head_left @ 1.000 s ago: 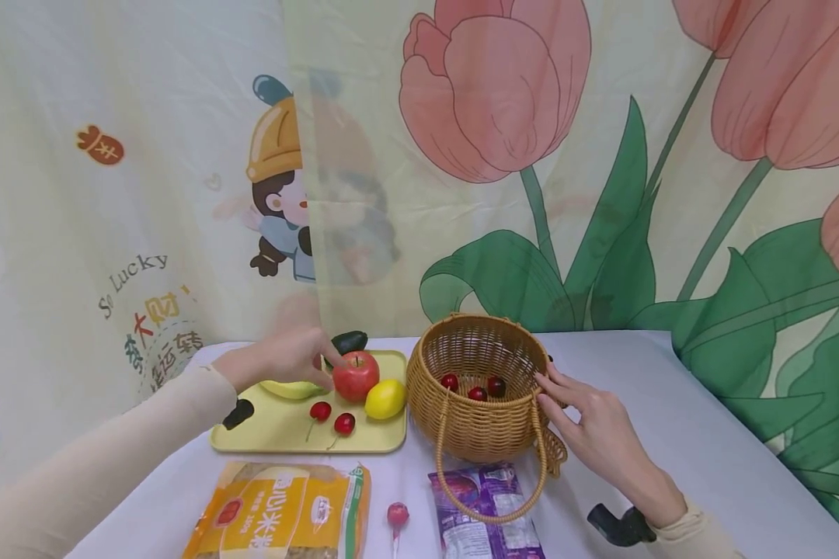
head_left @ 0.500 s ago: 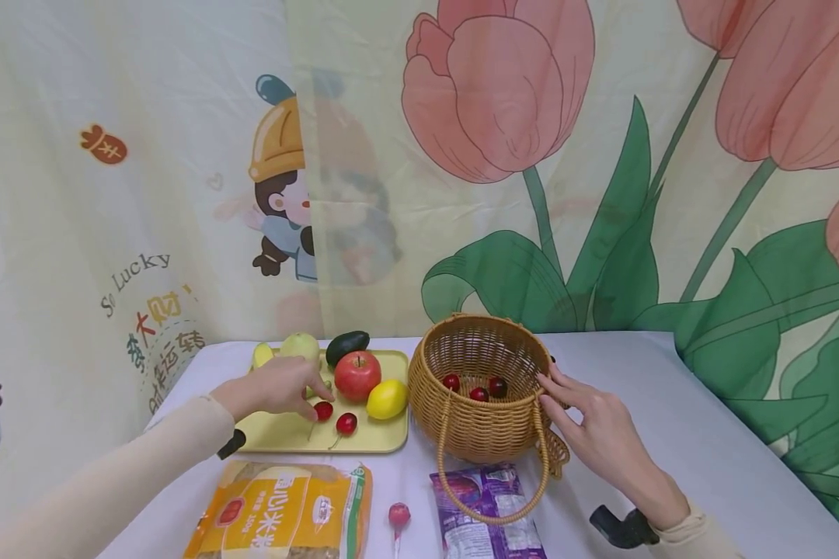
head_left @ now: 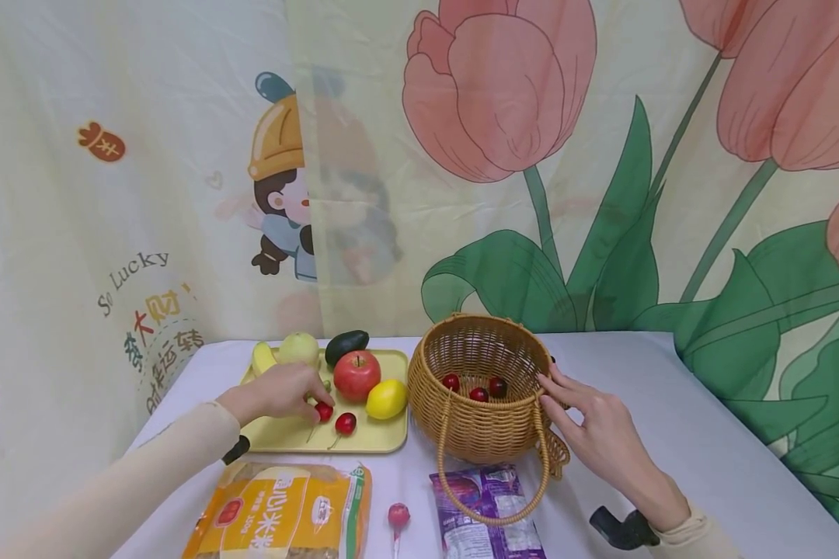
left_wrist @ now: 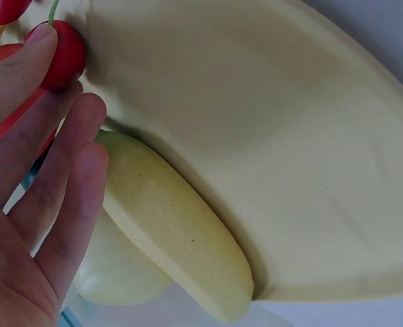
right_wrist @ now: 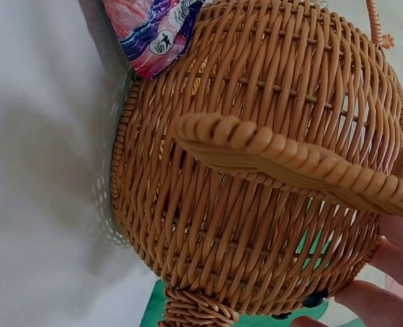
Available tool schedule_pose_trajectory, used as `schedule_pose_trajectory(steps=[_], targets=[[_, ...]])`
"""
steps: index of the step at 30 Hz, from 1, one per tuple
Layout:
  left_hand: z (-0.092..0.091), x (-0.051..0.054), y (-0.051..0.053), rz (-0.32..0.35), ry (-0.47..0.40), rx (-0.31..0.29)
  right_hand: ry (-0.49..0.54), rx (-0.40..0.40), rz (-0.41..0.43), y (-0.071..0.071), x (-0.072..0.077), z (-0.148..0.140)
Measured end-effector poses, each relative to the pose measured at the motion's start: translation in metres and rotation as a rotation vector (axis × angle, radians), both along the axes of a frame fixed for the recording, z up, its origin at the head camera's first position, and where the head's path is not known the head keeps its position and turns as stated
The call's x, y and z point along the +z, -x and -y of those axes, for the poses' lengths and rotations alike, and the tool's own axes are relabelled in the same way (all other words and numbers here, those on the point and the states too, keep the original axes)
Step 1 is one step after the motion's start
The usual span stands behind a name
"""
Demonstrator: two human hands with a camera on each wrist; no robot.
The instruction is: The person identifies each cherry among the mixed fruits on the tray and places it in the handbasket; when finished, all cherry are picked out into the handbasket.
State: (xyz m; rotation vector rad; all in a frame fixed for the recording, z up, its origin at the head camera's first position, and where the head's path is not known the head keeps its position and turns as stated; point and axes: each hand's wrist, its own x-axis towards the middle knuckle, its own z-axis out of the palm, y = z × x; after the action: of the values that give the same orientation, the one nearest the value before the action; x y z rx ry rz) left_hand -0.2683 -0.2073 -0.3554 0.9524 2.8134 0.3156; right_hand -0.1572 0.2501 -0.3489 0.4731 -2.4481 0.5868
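My left hand (head_left: 283, 390) is over the yellow tray (head_left: 384, 443), pinching a red cherry (left_wrist: 68, 58) between thumb and forefinger, its stem up past the thumb. A second cherry (head_left: 346, 424) lies close by, to the right. Around them on the tray are an apple (head_left: 356, 376), a lemon (head_left: 387, 399), a dark green avocado-like fruit (head_left: 347, 347), a banana (left_wrist: 181, 218) and a pale green round fruit (head_left: 299, 347). On the right, my right hand (head_left: 604, 423) rests straight fingers against the rim of a wicker basket (head_left: 485, 436). Several cherries (head_left: 478, 394) show inside the basket.
In front of the tray lies an orange-yellow food bag (head_left: 280, 512). A lollipop (head_left: 398, 515) is beside it. The basket's handle (head_left: 492, 519) hangs forward over a purple packet (head_left: 461, 536). A printed curtain (head_left: 363, 155) hangs behind the white table (head_left: 629, 365).
My left hand has come down and forward from beside the apple to the left-hand cherry on the tray and now pinches it. My right hand stays at the basket rim.
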Motion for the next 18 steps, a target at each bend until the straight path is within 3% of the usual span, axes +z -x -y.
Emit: schedule_pose_trajectory(steps=[13,18], targets=[[-0.0020,0.0036,0.0015,-0.021,0.011,-0.063,0.007,0.003,0.010,-0.0008,0.0006,-0.0007],[-0.0025,0.0050,0.0020,-0.012,0.008,-0.059,0.004,0.002,0.017,-0.0001,0.0012,-0.0006]])
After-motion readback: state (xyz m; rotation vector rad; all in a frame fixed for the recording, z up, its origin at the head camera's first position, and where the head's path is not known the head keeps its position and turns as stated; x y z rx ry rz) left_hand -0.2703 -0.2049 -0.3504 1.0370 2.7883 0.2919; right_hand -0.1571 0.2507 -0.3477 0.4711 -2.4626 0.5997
